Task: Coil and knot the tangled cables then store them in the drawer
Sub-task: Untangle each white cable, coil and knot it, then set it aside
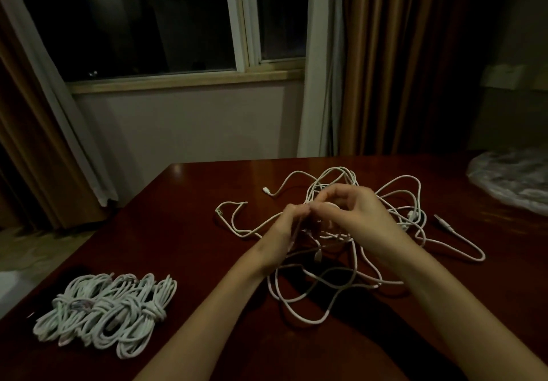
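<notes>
A loose tangle of white cables (394,202) sprawls over the middle of the dark red wooden table (189,226). Both hands hover above its centre. My left hand (284,232) has its fingers curled round a white cable strand that runs down past the palm. My right hand (353,211) meets it fingertip to fingertip and pinches the same strand, with a small coil partly hidden behind the fingers. At the near left lies a pile of several coiled and knotted white cables (109,309). No drawer is in view.
A crumpled clear plastic bag (513,182) lies at the table's right edge. A loose cable plug (443,222) points right of the tangle. Behind the table are a window, a wall and brown curtains. The table's left edge runs diagonally toward the floor.
</notes>
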A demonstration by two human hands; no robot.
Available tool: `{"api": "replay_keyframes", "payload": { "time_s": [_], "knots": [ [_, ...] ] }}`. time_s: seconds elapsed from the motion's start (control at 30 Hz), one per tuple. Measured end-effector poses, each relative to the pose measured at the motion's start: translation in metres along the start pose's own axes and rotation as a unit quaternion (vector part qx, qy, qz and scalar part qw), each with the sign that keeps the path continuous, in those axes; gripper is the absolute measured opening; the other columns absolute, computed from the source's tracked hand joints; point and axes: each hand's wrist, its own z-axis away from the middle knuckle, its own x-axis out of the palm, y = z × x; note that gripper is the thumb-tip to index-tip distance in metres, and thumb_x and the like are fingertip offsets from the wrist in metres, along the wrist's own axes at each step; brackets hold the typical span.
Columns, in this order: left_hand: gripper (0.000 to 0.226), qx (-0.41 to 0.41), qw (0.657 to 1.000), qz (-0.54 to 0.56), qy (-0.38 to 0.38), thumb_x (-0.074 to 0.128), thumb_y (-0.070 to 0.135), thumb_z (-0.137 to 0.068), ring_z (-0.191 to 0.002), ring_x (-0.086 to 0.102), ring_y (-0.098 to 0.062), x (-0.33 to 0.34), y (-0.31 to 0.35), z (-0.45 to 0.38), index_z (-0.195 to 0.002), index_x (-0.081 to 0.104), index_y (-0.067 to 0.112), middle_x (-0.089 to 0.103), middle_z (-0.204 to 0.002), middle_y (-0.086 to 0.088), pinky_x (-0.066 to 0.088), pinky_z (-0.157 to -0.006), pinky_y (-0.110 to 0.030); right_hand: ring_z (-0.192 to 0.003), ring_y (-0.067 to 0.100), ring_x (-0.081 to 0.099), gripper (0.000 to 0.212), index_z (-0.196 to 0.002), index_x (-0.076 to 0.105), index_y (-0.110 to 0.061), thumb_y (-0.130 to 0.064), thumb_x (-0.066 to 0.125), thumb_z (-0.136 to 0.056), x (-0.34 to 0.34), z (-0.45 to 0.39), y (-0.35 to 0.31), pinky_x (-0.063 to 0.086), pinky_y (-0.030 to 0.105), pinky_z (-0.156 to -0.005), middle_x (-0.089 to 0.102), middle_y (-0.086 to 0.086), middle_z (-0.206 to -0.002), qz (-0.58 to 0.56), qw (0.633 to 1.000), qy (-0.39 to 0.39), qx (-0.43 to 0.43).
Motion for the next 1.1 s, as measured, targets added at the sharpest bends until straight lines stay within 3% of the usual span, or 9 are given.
{"api": "replay_keyframes", "payload": {
  "time_s": [0.17,0.3,0.43,0.5,0.57,0.7,0.83,0.97,1.1],
  "knots": [
    [0.042,-0.022,0.993,0.09,0.068,0.03,0.029,-0.103,-0.075,0.063,-0.012,-0.009,-0.006,-0.009,-0.091,0.068,0.015,0.069,-0.079,0.001,0.049,-0.069,-0.024,-0.079,0.017,0.073,0.01,-0.098,0.067,-0.012,-0.008,0.062,-0.09,-0.006,0.002,-0.004,0.058,0.026,-0.073,0.075,0.004,-0.085,-0.051,0.998,0.006,-0.031],
    [0.042,-0.023,0.987,0.129,0.095,0.042,0.035,-0.095,-0.102,0.065,-0.026,-0.012,-0.008,-0.012,-0.114,0.068,0.009,0.066,-0.116,-0.018,0.052,-0.086,-0.039,-0.062,0.007,0.069,0.006,-0.092,0.07,-0.015,-0.013,0.065,-0.088,-0.004,0.003,-0.001,0.052,0.018,-0.055,0.073,-0.007,-0.073,0.089,0.99,0.051,-0.101],
    [0.042,-0.033,0.995,0.041,0.088,0.038,0.044,-0.098,-0.106,0.062,-0.017,-0.01,-0.005,-0.009,-0.108,0.07,0.02,0.068,-0.109,-0.006,0.047,-0.088,-0.035,-0.071,-0.002,0.067,0.01,-0.096,0.07,-0.016,-0.021,0.067,-0.088,-0.004,0.001,0.0,0.055,0.016,-0.068,0.07,-0.009,-0.076,0.212,0.967,0.068,-0.128],
    [0.053,-0.041,0.997,0.019,0.059,0.042,0.059,-0.088,-0.118,0.058,-0.018,-0.005,-0.005,-0.008,-0.115,0.067,0.021,0.062,-0.126,-0.007,0.047,-0.098,-0.041,-0.075,-0.002,0.066,0.012,-0.096,0.07,-0.017,-0.026,0.066,-0.087,-0.004,0.0,0.001,0.055,0.016,-0.072,0.069,-0.01,-0.079,0.253,0.956,0.069,-0.131],
    [0.05,-0.034,0.999,0.015,0.013,0.04,0.057,-0.088,-0.121,0.058,-0.019,0.0,-0.003,-0.008,-0.116,0.066,0.024,0.062,-0.129,-0.005,0.046,-0.103,-0.042,-0.077,0.0,0.066,0.012,-0.096,0.07,-0.018,-0.026,0.066,-0.088,-0.005,0.0,0.002,0.056,0.019,-0.073,0.07,-0.008,-0.084,0.266,0.953,0.071,-0.128],
    [0.037,-0.011,0.999,0.014,-0.033,0.042,0.033,-0.087,-0.109,0.063,-0.017,-0.001,0.004,-0.003,-0.11,0.065,0.015,0.067,-0.113,-0.005,0.049,-0.095,-0.039,-0.075,0.001,0.067,0.008,-0.09,0.074,-0.019,-0.024,0.069,-0.086,-0.003,0.0,0.002,0.057,0.022,-0.071,0.071,-0.007,-0.08,0.219,0.963,0.087,-0.127],
    [0.029,-0.022,0.999,0.024,-0.035,0.041,0.032,-0.1,-0.097,0.064,-0.02,-0.006,0.006,-0.002,-0.104,0.065,0.017,0.068,-0.1,-0.004,0.053,-0.083,-0.035,-0.071,0.001,0.068,0.003,-0.087,0.072,-0.026,-0.024,0.069,-0.087,0.001,0.0,0.002,0.056,0.02,-0.068,0.071,-0.006,-0.074,0.156,0.976,0.089,-0.125],
    [0.038,-0.023,0.991,0.129,-0.016,0.046,0.033,-0.091,-0.098,0.065,-0.022,-0.011,0.009,-0.002,-0.115,0.066,0.011,0.068,-0.111,-0.009,0.051,-0.087,-0.037,-0.064,0.005,0.067,0.002,-0.087,0.071,-0.02,-0.019,0.07,-0.086,-0.007,-0.001,0.001,0.05,0.017,-0.057,0.071,-0.004,-0.073,0.084,0.983,0.11,-0.117],
    [0.045,-0.012,0.964,0.265,-0.01,0.039,0.035,-0.093,-0.116,0.062,-0.023,-0.011,0.013,-0.003,-0.123,0.062,0.011,0.064,-0.127,-0.012,0.054,-0.091,-0.036,-0.073,0.004,0.068,0.008,-0.091,0.072,-0.024,-0.018,0.07,-0.086,-0.004,-0.001,0.004,0.055,0.022,-0.064,0.071,-0.009,-0.082,0.089,0.981,0.114,-0.129]
  ]
}}
